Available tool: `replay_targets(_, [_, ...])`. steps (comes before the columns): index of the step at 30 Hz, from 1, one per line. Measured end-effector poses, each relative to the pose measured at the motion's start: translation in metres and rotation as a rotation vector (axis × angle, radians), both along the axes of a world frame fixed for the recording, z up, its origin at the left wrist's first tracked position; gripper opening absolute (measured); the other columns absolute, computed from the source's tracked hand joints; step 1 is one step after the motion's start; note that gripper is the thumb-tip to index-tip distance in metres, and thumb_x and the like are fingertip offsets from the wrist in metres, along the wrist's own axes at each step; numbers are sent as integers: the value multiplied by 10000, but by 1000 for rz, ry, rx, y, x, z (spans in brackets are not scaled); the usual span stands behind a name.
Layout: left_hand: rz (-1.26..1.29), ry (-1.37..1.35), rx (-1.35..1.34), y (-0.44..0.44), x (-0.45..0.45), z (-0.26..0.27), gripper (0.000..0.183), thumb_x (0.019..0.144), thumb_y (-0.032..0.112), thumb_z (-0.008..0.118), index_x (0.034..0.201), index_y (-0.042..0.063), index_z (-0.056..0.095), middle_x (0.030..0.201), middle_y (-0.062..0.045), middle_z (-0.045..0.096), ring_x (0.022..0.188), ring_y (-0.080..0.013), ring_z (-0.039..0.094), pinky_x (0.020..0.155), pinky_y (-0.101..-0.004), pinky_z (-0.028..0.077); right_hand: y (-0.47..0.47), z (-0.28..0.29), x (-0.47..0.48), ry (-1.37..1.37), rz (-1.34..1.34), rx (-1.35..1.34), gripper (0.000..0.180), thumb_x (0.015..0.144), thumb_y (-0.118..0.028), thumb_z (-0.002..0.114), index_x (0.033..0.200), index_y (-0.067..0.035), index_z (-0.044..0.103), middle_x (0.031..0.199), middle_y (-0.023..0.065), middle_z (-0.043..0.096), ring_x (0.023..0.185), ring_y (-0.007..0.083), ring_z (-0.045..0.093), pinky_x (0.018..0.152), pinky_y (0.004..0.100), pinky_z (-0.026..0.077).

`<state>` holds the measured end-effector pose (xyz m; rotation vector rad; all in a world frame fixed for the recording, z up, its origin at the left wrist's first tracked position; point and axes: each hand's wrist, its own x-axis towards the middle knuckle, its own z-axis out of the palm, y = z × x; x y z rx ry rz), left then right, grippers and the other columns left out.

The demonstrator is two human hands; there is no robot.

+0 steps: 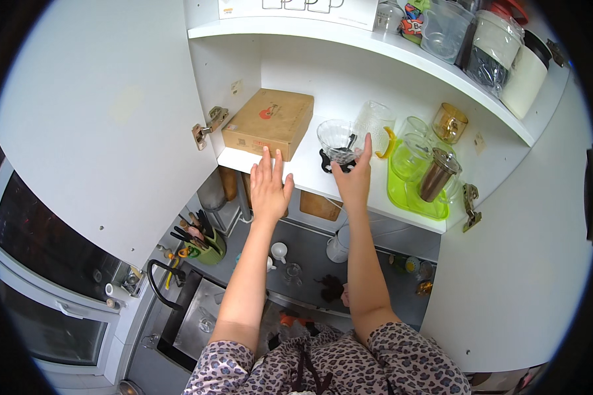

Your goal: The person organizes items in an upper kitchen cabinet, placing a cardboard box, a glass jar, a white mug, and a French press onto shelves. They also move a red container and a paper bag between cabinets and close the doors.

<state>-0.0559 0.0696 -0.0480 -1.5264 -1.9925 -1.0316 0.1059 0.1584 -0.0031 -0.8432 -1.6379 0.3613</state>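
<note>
My left hand is palm down with its fingers a little apart. Its fingertips reach the lower front face of a brown cardboard box, which lies flat on the cabinet shelf. To the right, my right hand holds a ribbed clear glass coffee dripper with a black base, thumb at the front and index finger along the right side. The base looks to be at the shelf surface; whether it rests there is hard to tell. Just behind the dripper stands a textured glass pitcher with a yellow handle.
A green tray bears glass cups and a French press. Open cabinet doors flank me, the left door and the right door. An upper shelf overhangs. Below are a knife holder, white cups and a sink.
</note>
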Motion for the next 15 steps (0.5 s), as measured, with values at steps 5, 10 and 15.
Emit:
replay_targets(5, [15, 4, -39, -2, -4, -3, 569, 959, 361, 416, 1456, 106, 307, 1533, -166, 207, 1340, -329, 338, 1137, -445, 187, 2, 12, -30, -60, -69, -182, 984, 722, -93, 723, 1482, -51, 99, 1041, 288, 601, 982, 447, 554, 844, 471, 458])
replay_targets(10, [7, -4, -60, 0, -2, 0, 573, 964, 367, 404, 1462, 106, 292, 1535, -168, 201, 1346, -335, 327, 1136, -447, 187, 39, 14, -51, -145, -191, -263, 955, 749, -174, 734, 1461, 9, 125, 1075, 239, 612, 1001, 420, 550, 864, 455, 456])
replay_targets(15, [8, 7, -52, 0, -3, -1, 575, 964, 362, 409, 1461, 100, 288, 1532, -172, 204, 1350, -336, 319, 1133, -453, 190, 73, -1, -68, -251, -329, -287, 730, 740, -276, 741, 1309, 53, 422, 997, 245, 645, 995, 377, 596, 822, 441, 496])
